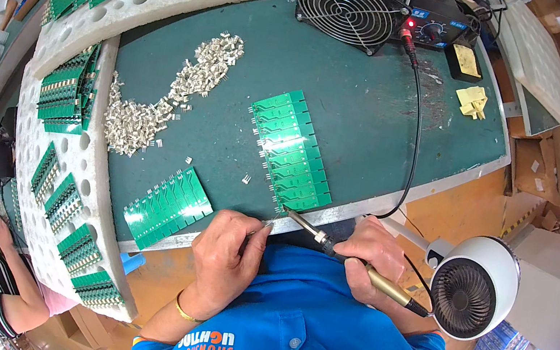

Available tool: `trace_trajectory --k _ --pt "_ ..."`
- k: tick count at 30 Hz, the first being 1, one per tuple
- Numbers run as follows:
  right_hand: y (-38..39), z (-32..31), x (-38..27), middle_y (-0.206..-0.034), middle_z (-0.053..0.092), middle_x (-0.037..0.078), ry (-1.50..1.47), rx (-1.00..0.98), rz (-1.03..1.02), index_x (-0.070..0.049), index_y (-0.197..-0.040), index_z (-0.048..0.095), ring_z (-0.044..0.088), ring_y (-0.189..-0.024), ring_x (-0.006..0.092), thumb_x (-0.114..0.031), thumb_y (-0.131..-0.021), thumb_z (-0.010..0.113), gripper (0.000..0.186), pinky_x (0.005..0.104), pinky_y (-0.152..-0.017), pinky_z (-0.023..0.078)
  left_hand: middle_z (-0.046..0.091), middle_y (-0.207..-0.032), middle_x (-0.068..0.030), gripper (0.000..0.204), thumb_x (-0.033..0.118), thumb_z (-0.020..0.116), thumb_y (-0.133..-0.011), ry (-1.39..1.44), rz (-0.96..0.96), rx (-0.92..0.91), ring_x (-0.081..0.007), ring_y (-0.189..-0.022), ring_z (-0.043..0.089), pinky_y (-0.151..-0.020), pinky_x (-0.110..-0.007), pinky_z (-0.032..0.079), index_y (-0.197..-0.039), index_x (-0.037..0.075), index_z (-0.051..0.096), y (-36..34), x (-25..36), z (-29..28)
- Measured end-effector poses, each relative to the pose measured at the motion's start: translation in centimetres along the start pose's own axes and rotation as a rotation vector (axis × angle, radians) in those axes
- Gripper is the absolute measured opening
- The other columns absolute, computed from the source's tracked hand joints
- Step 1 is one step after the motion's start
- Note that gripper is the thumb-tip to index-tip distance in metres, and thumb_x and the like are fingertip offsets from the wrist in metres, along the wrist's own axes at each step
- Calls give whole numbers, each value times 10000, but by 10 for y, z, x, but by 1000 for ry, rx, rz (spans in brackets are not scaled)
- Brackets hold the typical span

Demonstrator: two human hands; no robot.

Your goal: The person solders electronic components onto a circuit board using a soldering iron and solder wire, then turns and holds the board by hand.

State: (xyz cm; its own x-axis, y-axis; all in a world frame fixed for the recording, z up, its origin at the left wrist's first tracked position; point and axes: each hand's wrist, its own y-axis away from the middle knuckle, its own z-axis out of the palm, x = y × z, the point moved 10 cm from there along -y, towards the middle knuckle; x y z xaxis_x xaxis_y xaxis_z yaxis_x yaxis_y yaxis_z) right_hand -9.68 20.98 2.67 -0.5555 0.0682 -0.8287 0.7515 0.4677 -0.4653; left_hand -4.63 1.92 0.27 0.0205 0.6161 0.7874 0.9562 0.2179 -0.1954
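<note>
A green circuit board panel point(292, 155) lies on the green work mat point(367, 130), with a row of pins along its left edge. My right hand point(374, 252) grips a soldering iron point(390, 288), whose tip meets the panel's near left corner. Close by, at the bench edge, my left hand point(231, 251) is closed, thumb against fingers; what it pinches is too small to make out. Farther left rests a second green panel point(169, 209), angled, with white connectors along its upper edge. Two loose white connectors point(246, 179) lie between the panels. Beyond them spreads a pile of white connectors point(134, 124).
White foam with holes point(52, 205) borders the left and far sides, holding several board stacks point(67, 94). At the back stand a black fan point(350, 7) and a soldering station point(431, 30), its cable point(415, 145) crossing the mat. A white fan point(475, 286) stands right; another person point(6, 285) sits left.
</note>
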Motion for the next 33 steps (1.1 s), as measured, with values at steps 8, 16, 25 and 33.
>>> trace_trajectory --k 8,16,25,33 --pt "-1 0 1 -693 640 74 -10 -6 11 -25 -903 660 543 -555 214 -5 -778 653 127 353 -559 414 612 -748 -113 141 -27 759 -757 -15 34 -20 -255 -629 605 -537 -336 477 -818 18 641 -1 3 1" --pt "-1 0 2 -687 640 72 -6 -8 16 -31 -894 658 542 -551 215 9 -754 654 145 353 -556 410 610 -741 -112 146 -35 761 -751 5 6 -13 -252 -626 604 -533 -332 475 -812 18 640 -1 0 2" --pt "-1 0 1 -690 643 75 -8 -15 0 -24 -899 658 544 -549 214 -1 -757 654 144 350 -557 410 612 -741 -113 142 -36 758 -752 8 14 -27 -254 -629 606 -534 -337 474 -806 17 638 -3 3 1" --pt "-2 0 1 -676 631 72 -7 -10 -13 -19 -897 659 539 -544 209 -12 -778 657 120 346 -557 407 613 -747 -116 140 -37 754 -753 1 21 -40 -259 -633 606 -541 -343 478 -808 17 637 -4 4 2"
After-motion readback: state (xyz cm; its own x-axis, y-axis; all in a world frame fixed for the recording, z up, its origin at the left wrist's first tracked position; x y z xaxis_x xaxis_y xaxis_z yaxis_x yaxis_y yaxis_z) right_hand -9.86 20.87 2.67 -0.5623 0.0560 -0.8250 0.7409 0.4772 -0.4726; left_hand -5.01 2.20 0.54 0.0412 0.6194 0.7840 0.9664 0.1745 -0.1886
